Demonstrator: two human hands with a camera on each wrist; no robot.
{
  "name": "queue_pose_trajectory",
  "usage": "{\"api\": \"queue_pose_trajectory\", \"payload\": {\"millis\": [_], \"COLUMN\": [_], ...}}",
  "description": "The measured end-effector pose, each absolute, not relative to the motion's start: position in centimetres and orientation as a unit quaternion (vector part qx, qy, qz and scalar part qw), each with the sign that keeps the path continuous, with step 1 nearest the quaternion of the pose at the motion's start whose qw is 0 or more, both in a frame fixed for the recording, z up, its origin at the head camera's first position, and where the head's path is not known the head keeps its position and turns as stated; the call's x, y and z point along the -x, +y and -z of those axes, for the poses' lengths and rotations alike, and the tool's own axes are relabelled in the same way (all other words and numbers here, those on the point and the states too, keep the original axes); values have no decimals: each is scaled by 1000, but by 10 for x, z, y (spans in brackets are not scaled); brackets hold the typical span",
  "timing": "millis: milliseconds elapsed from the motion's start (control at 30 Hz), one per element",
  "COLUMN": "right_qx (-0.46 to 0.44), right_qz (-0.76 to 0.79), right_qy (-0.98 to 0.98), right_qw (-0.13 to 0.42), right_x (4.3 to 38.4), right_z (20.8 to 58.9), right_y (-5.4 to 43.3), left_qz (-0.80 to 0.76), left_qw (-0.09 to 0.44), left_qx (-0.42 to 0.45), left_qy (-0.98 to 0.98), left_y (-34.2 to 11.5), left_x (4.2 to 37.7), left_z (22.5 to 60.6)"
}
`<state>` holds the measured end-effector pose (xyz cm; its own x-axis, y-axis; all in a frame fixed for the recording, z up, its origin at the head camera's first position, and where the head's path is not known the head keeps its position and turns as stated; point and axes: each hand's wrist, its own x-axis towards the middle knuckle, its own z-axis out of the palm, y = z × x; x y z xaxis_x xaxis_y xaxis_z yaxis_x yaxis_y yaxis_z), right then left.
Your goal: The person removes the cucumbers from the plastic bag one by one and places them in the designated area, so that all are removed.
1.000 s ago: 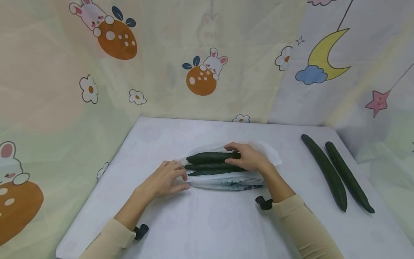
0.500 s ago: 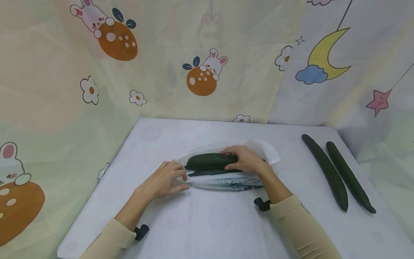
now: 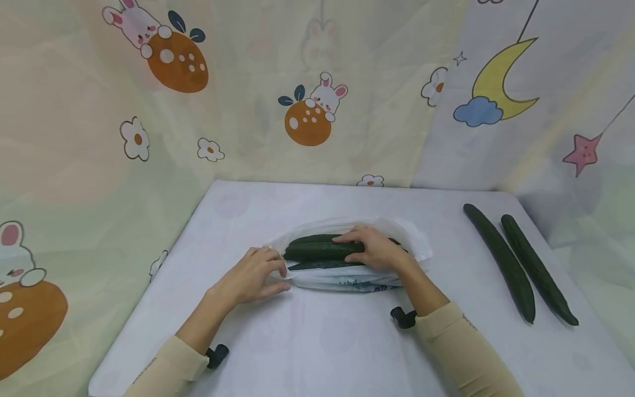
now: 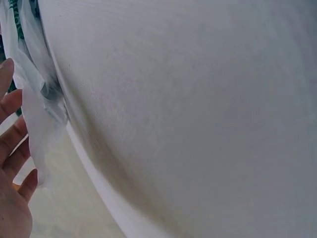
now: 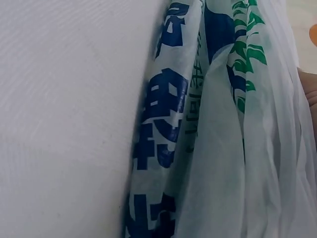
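Observation:
Several dark green cucumbers lie side by side in the mouth of a white plastic bag (image 3: 337, 283) at mid-table. My right hand (image 3: 374, 248) reaches over the bag from the right and grips the front upper cucumber (image 3: 317, 252), thumb on its near side and fingers over the top. Behind it shows another cucumber (image 3: 310, 239); a third cucumber (image 3: 322, 265) lies lower in front, partly covered by the bag. At the bag's left end, my left hand (image 3: 253, 274) touches the plastic with loosely bent fingers (image 4: 15, 153). In the right wrist view the bag (image 5: 218, 148) hides most of my right hand.
Two more cucumbers (image 3: 501, 264) (image 3: 541, 270) lie slanted, side by side, on the right of the white table (image 3: 322, 342). A cartoon-printed cloth (image 3: 248, 110) hangs behind and along the sides.
My right hand has shifted slightly within the bag, and the cucumbers under it have changed places, the gripped one now in front of another. My left hand stays put.

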<state>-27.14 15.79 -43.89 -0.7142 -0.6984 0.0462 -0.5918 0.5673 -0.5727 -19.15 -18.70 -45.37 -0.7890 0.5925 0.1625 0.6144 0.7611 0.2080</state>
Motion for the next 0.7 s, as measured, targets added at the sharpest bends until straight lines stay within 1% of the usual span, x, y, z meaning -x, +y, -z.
{"api": "queue_pose_trajectory", "payload": {"millis": [167,433,600,700], "right_qx": [352,380,425,437], "right_qz": [320,389,387,381], "right_qy": [874,833,815,812], "right_qw": [96,100,79,64], "right_x": [273,271,267,265], "right_z": [437,425,416,410], "right_y": [159,160,158,158], "left_qz": [123,119,124,124], "left_qw": [42,40,40,42], "left_qx": [321,316,316,320], "left_qy": [-938,-940,-940,-938], "left_y": [-188,-187,-187,-186], "left_x": [193,193,193,194], "left_z": [455,453,453,453]}}
